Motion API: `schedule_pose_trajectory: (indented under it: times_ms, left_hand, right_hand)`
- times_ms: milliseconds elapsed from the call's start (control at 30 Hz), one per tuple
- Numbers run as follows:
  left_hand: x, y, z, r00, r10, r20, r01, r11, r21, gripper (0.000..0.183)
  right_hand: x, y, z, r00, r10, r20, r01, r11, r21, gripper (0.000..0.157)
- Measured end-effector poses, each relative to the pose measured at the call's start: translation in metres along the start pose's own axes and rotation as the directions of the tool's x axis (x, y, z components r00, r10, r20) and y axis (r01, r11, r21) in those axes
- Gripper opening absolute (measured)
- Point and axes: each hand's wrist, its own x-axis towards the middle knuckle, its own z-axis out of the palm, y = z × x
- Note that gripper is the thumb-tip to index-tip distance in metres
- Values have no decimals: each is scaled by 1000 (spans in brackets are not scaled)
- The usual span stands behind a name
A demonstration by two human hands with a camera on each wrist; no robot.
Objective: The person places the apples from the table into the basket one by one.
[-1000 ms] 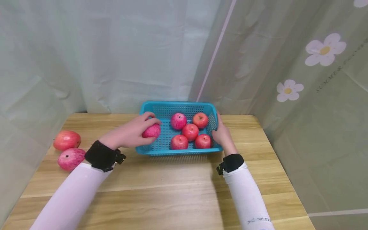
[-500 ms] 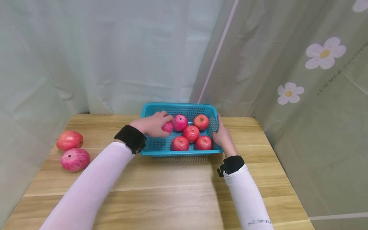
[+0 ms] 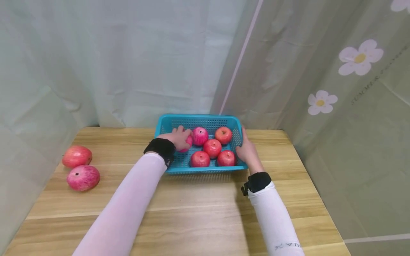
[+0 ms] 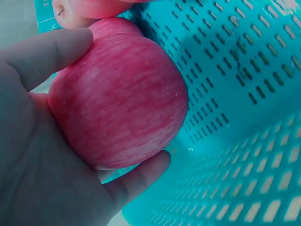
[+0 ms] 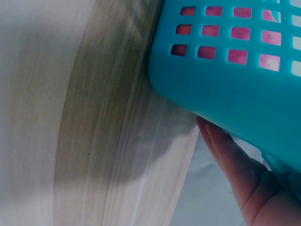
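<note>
My left hand (image 3: 180, 138) is inside the blue plastic basket (image 3: 205, 169), gripping a pinkish-red apple (image 4: 122, 99). In the left wrist view, thumb and fingers curl round that apple on opposite sides; whether it touches the basket floor is hard to tell. Just right of it lies a striped pink apple (image 3: 200, 136), among several redder apples such as the middle one (image 3: 212, 148). At the basket's right end, my right hand (image 3: 248, 151) holds the rim, thumb on the inner side and fingers outside. The right wrist view shows fingers against the basket's outer wall (image 5: 221, 94).
Two more fruits lie on the wooden table (image 3: 198, 213) at the left: an orange-red apple (image 3: 77, 156) and a striped pink one (image 3: 83, 177) in front of it. A pale curtain (image 3: 160, 64) hangs directly behind the basket and along both sides.
My left hand has carried the apple rightward, from the basket's left end to beside the striped pink apple, and lowered slightly. The right hand keeps its hold on the basket.
</note>
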Motion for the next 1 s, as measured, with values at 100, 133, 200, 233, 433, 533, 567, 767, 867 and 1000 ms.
schedule_pose_trajectory:
  times_ms: [100,133,200,233,433,533,567,767,867,1000]
  left_hand:
    - [5,4,2,999,-23,33,24,1000,-15,76]
    - [6,5,2,998,-32,46,32,999,-19,80]
    - [14,4,6,996,-52,68,53,998,-24,85]
    - [18,2,8,995,-63,76,65,998,-22,87]
    - [20,3,11,991,-112,67,112,994,-3,84]
    - [7,11,5,991,-123,50,123,992,-8,80]
    - [3,13,3,991,-127,50,128,992,-12,80]
    - [5,8,3,981,-166,101,172,983,-61,94]
    - [7,8,3,979,-174,103,181,982,-55,98]
    - [7,11,7,981,-177,80,181,982,-49,99]
  right_hand:
    - [-1,-1,0,1000,0,-2,0,1000,3,88]
    - [-1,-1,1,1000,0,-1,0,1000,6,88]
    - [-1,-1,1,1000,4,-1,-4,1000,10,88]
    - [-1,-2,2,1000,7,0,-7,1000,11,87]
    - [-2,-2,3,1000,11,-8,-11,1000,22,87]
    - [-1,-2,4,1000,7,-14,-6,1000,17,88]
    - [-1,-2,5,1000,6,-13,-6,1000,15,88]
    - [1,-2,5,1000,19,-11,-19,1000,16,88]
    - [0,-2,4,1000,14,-11,-14,1000,21,87]
    - [1,-3,5,1000,8,-9,-8,1000,27,87]
